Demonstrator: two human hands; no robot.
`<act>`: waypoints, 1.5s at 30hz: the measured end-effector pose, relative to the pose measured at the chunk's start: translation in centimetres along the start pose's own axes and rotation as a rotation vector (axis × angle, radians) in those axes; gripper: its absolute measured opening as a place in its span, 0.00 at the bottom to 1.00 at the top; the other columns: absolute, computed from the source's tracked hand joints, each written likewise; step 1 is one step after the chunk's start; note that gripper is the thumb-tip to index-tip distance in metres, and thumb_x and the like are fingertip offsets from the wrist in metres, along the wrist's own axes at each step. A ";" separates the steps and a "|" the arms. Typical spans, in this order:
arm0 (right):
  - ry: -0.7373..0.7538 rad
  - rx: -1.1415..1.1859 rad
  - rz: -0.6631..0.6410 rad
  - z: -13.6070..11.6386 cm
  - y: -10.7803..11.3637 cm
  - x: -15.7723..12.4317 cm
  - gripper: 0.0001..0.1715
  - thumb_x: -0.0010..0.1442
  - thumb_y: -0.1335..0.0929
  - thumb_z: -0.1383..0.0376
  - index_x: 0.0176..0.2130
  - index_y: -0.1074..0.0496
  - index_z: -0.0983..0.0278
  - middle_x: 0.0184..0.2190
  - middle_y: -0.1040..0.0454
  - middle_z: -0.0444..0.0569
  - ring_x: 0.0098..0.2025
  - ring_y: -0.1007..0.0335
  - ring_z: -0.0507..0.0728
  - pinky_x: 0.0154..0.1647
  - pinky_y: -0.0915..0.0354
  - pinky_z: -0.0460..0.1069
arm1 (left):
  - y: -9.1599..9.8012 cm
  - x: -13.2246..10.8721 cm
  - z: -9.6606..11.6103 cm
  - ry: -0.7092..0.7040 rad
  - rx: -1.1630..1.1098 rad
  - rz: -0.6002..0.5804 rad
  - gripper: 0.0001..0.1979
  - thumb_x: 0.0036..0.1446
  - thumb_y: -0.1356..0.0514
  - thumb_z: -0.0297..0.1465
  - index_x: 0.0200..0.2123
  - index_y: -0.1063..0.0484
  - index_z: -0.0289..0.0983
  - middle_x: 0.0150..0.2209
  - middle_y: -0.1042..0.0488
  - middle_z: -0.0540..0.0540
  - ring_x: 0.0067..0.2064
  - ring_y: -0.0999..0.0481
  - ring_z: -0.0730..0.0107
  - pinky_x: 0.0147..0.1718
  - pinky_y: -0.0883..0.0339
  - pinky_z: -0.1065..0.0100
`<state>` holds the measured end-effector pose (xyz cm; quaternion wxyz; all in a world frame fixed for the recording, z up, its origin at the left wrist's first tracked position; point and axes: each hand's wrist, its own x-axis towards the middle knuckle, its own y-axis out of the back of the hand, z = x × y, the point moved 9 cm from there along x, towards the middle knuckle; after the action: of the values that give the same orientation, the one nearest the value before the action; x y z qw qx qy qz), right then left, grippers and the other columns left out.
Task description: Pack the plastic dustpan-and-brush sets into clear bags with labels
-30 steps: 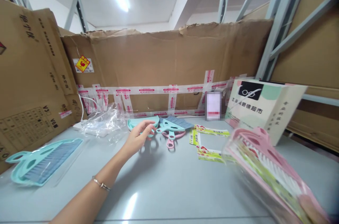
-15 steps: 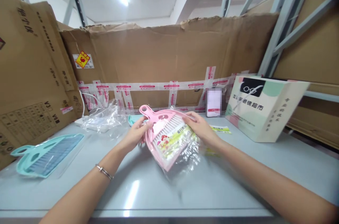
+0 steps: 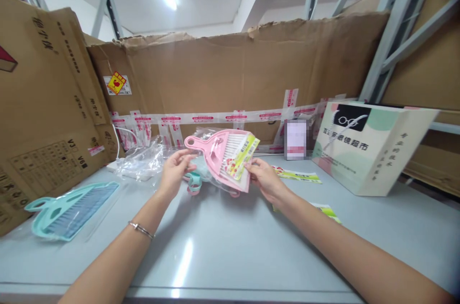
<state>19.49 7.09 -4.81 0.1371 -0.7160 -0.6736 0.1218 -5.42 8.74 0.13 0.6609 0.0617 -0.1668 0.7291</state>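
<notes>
A pink dustpan (image 3: 212, 148) with a white-bristled brush (image 3: 233, 146) lies tilted at the centre, over other teal and pink pieces. A yellow-green printed card (image 3: 244, 153) sits across the bristles. My right hand (image 3: 266, 179) pinches the dustpan at its lower right corner. By the handle, my left hand (image 3: 176, 170) is half curled, its thumb and fingers apart, with nothing visible between them. Just beyond those fingers, a teal handle (image 3: 194, 180) shows under the pink dustpan. Clear plastic film partly covers these pieces.
At left lies a teal dustpan set (image 3: 72, 210) in clear plastic. Crumpled plastic bags (image 3: 143, 160) sit behind it. More printed cards (image 3: 298, 174) rest right of centre, partly behind my right arm. A phone (image 3: 296, 139) and a paper bag (image 3: 362, 151) stand before the cardboard wall (image 3: 215, 79).
The pink dustpan has moved away from me and down onto the other pieces. My left hand has come off its edge, while my right hand has shifted to the lower corner.
</notes>
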 end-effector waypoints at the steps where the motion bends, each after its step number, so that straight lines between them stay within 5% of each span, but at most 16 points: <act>1: 0.001 -0.004 0.044 -0.4 1.2 0.2 0.15 0.43 0.27 0.67 0.24 0.39 0.62 0.20 0.26 0.42 0.24 0.28 0.53 0.25 0.33 0.47 | 1.8 0.7 0.6 -0.052 0.002 0.078 0.21 0.37 0.33 0.36 0.36 0.30 0.33 0.31 0.25 0.46 0.22 0.29 0.80 0.26 0.31 0.74; 4: 0.000 -0.032 0.148 -1.8 5.0 1.0 0.12 0.46 0.30 0.73 0.23 0.38 0.62 0.20 0.25 0.42 0.23 0.28 0.52 0.25 0.32 0.46 | 8.1 2.2 2.4 -0.162 0.140 0.356 0.19 0.42 0.36 0.36 0.37 0.30 0.31 0.36 0.25 0.42 0.28 0.26 0.73 0.36 0.28 0.63; 8: -0.049 0.008 0.192 -1.8 7.5 1.7 0.11 0.49 0.33 0.76 0.22 0.36 0.63 0.21 0.25 0.44 0.23 0.29 0.51 0.26 0.32 0.45 | 10.9 1.9 4.5 -0.192 0.676 0.512 0.31 0.41 0.34 0.34 0.50 0.36 0.29 0.56 0.40 0.27 0.55 0.35 0.42 0.49 0.38 0.45; 11: -0.084 0.049 0.110 -1.0 6.1 1.4 0.11 0.51 0.34 0.76 0.23 0.35 0.64 0.21 0.25 0.44 0.23 0.28 0.50 0.26 0.32 0.44 | 7.2 -0.2 6.5 -0.424 0.701 0.467 0.33 0.46 0.36 0.35 0.56 0.41 0.34 0.62 0.50 0.30 0.62 0.47 0.44 0.55 0.45 0.46; 15: -0.117 0.032 -0.076 0.2 2.5 0.0 0.07 0.53 0.34 0.74 0.26 0.34 0.64 0.25 0.23 0.46 0.26 0.27 0.51 0.29 0.31 0.45 | -3.4 -1.8 1.0 0.010 0.212 -0.316 0.25 0.49 0.37 0.38 0.51 0.36 0.40 0.53 0.33 0.37 0.50 0.28 0.54 0.44 0.31 0.53; 17: -0.164 -0.028 -0.170 1.0 1.1 -0.6 0.03 0.52 0.34 0.72 0.29 0.32 0.65 0.29 0.23 0.48 0.30 0.26 0.52 0.34 0.30 0.46 | -6.1 -3.0 -0.1 0.107 -0.013 -0.468 0.25 0.47 0.36 0.36 0.50 0.36 0.42 0.48 0.29 0.41 0.41 0.24 0.62 0.37 0.27 0.61; 19: -0.207 -0.130 -0.193 1.5 1.0 -0.8 0.04 0.52 0.34 0.70 0.33 0.31 0.66 0.33 0.23 0.52 0.36 0.26 0.54 0.40 0.31 0.49 | -6.3 -3.1 -0.5 0.109 -0.135 -0.450 0.25 0.46 0.35 0.35 0.49 0.35 0.42 0.42 0.26 0.44 0.34 0.23 0.68 0.30 0.27 0.67; 21: -0.095 -0.280 -0.030 0.1 2.9 -0.4 0.12 0.52 0.34 0.67 0.40 0.31 0.64 0.39 0.26 0.53 0.44 0.29 0.57 0.47 0.33 0.53 | -5.4 -2.6 -0.7 0.077 -0.160 -0.378 0.24 0.45 0.34 0.35 0.47 0.34 0.41 0.38 0.25 0.46 0.31 0.24 0.70 0.28 0.28 0.69; 23: 0.243 -0.460 0.251 -3.9 4.9 -0.8 0.18 0.53 0.34 0.62 0.46 0.34 0.61 0.46 0.30 0.53 0.51 0.36 0.58 0.52 0.38 0.57 | -4.3 -2.1 -0.5 0.029 -0.141 -0.301 0.23 0.44 0.33 0.34 0.44 0.33 0.40 0.38 0.26 0.46 0.32 0.24 0.70 0.29 0.27 0.68; 25: 0.629 -0.661 0.334 -7.5 3.5 -2.6 0.20 0.53 0.34 0.59 0.47 0.34 0.59 0.48 0.36 0.52 0.53 0.40 0.59 0.55 0.43 0.58 | -4.0 -2.0 -0.1 -0.020 -0.107 -0.259 0.21 0.42 0.32 0.34 0.41 0.32 0.39 0.41 0.26 0.46 0.33 0.24 0.70 0.31 0.27 0.67; 27: 0.837 -0.869 0.114 -8.1 -1.0 -3.9 0.20 0.52 0.32 0.57 0.45 0.32 0.58 0.46 0.38 0.52 0.50 0.40 0.60 0.54 0.43 0.58 | -4.6 -2.5 0.5 -0.057 -0.058 -0.271 0.21 0.41 0.31 0.34 0.40 0.31 0.38 0.45 0.28 0.43 0.37 0.24 0.66 0.33 0.27 0.64; 29: 0.841 -1.019 -0.163 -6.6 -5.3 -4.3 0.19 0.50 0.30 0.57 0.43 0.30 0.58 0.41 0.38 0.50 0.45 0.39 0.59 0.50 0.42 0.58 | -5.7 -3.4 1.4 -0.103 0.002 -0.322 0.22 0.39 0.31 0.34 0.40 0.29 0.38 0.47 0.28 0.40 0.45 0.25 0.57 0.39 0.28 0.60; 32: 0.803 -1.091 -0.336 -5.6 -8.7 -4.4 0.13 0.50 0.30 0.61 0.38 0.29 0.60 0.35 0.41 0.47 0.40 0.40 0.57 0.47 0.40 0.57 | -6.8 -4.4 3.1 -0.187 0.074 -0.404 0.20 0.36 0.29 0.33 0.37 0.26 0.39 0.47 0.27 0.39 0.53 0.31 0.50 0.48 0.33 0.55; 35: 0.864 -1.022 -0.284 -7.9 -8.7 -4.1 0.08 0.52 0.33 0.65 0.36 0.31 0.63 0.35 0.44 0.48 0.39 0.41 0.56 0.44 0.38 0.56 | -4.8 -3.5 4.5 -0.267 0.069 -0.282 0.19 0.34 0.29 0.34 0.33 0.27 0.38 0.44 0.26 0.40 0.51 0.29 0.50 0.47 0.32 0.53; 40: 1.025 -0.966 0.038 -13.6 -4.3 -3.1 0.09 0.56 0.36 0.65 0.39 0.34 0.63 0.39 0.44 0.51 0.41 0.41 0.57 0.40 0.36 0.53 | 3.2 -1.3 5.7 -0.371 -0.015 0.250 0.21 0.42 0.33 0.39 0.41 0.31 0.40 0.45 0.27 0.43 0.47 0.27 0.61 0.39 0.27 0.63; 45: 0.890 -1.621 -0.366 -6.6 -5.8 0.4 0.07 0.52 0.36 0.74 0.32 0.31 0.65 0.37 0.37 0.53 0.35 0.39 0.56 0.37 0.40 0.51 | 4.8 -0.6 4.6 -0.345 -0.044 0.327 0.22 0.44 0.34 0.38 0.44 0.31 0.40 0.48 0.29 0.43 0.51 0.30 0.60 0.38 0.28 0.66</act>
<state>16.43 7.64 3.41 -0.1412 -0.4569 -0.5406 -0.6921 -10.63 6.32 3.46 0.4971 0.1432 -0.3007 0.8013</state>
